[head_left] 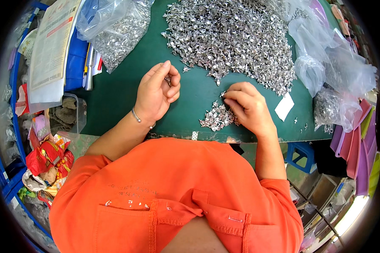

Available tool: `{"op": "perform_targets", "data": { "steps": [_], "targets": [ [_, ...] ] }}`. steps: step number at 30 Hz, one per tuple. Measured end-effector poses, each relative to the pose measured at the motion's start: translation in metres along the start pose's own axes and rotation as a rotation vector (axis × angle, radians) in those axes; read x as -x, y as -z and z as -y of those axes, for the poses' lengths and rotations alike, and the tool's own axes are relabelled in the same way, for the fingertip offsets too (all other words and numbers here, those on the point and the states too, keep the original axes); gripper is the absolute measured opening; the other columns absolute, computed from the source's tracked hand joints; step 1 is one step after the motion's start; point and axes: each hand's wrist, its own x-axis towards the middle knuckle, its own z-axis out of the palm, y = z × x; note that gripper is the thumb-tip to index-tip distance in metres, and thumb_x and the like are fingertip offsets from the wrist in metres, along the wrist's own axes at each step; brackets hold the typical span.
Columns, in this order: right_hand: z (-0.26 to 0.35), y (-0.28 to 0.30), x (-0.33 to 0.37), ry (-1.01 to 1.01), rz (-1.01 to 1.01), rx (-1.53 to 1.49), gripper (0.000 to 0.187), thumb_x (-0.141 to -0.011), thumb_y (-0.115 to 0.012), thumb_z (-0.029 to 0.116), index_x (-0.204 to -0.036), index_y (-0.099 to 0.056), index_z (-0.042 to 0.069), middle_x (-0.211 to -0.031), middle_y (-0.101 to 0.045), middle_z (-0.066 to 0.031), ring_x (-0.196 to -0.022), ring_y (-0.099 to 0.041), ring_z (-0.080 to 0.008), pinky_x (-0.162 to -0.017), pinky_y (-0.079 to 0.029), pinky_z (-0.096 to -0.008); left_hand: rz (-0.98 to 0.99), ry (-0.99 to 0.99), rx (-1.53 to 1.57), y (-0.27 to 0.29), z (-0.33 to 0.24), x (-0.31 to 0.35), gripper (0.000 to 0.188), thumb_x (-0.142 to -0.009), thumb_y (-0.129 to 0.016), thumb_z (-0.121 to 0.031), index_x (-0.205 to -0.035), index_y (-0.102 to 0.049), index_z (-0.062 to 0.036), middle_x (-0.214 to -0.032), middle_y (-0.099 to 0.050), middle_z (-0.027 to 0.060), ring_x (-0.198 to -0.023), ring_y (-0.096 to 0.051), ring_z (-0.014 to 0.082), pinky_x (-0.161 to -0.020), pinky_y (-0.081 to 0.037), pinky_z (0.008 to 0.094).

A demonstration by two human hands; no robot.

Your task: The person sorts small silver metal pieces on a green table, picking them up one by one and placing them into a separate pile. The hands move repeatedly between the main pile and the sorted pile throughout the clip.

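My left hand (155, 93) is raised over the green tabletop (114, 90), its fingers curled round a few small shiny metal pieces that show between them. To its right, my right hand (252, 110) pinches a small silvery metal piece (223, 95) between thumb and fingertips. Just below those fingertips lies a small heap of metal pieces (216, 117), close to the table's near edge. Beyond both hands spreads a much larger pile of similar pronged metal pieces (232, 40). Their exact kind is too small to make out.
Plastic bags of metal pieces stand at the far left (122, 38) and at the right (329, 105). A white paper piece (284, 107) lies right of my right hand. On the left are a blue bin (75, 63) and a clear tub (81, 114). A blue stool (300, 157) stands below the table.
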Motion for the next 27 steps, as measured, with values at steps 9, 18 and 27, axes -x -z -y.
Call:
{"op": "perform_targets", "data": {
  "steps": [9, 18, 27],
  "targets": [
    [-0.001, -0.013, -0.002, 0.01, -0.015, -0.09, 0.014, -0.08, -0.072, -0.003, -0.09, -0.065, 0.002, -0.089, -0.067, -0.0097, -0.084, -0.064, -0.0298, -0.075, -0.052, -0.0364, 0.026, 0.002, 0.025, 0.003, -0.001, -0.001, 0.028, -0.106, -0.046, -0.028, -0.091, -0.056, -0.0061, -0.077, -0.054, 0.0056, -0.054, -0.043, 0.0101, -0.047, -0.035, 0.0242],
    [0.005, -0.033, -0.019, -0.037, -0.228, 0.127, 0.013, -0.078, -0.077, 0.008, -0.087, -0.067, 0.004, -0.087, -0.066, -0.0092, -0.079, -0.062, -0.0306, -0.071, -0.052, -0.0394, 0.003, -0.009, -0.006, 0.0, 0.0, 0.0, 0.028, -0.107, -0.043, -0.027, -0.092, -0.056, -0.0073, -0.077, -0.053, 0.0046, -0.052, -0.04, 0.0089, -0.047, -0.035, 0.023],
    [0.006, -0.021, -0.012, -0.24, -0.094, -0.023, 0.014, -0.076, -0.068, -0.003, -0.088, -0.066, 0.003, -0.087, -0.066, -0.0118, -0.083, -0.064, -0.0319, -0.073, -0.053, -0.0404, -0.002, 0.008, 0.01, 0.0, -0.001, 0.0, 0.028, -0.107, -0.043, -0.027, -0.092, -0.056, -0.0076, -0.077, -0.052, 0.0045, -0.053, -0.041, 0.0089, -0.047, -0.035, 0.023]
  ]
}}
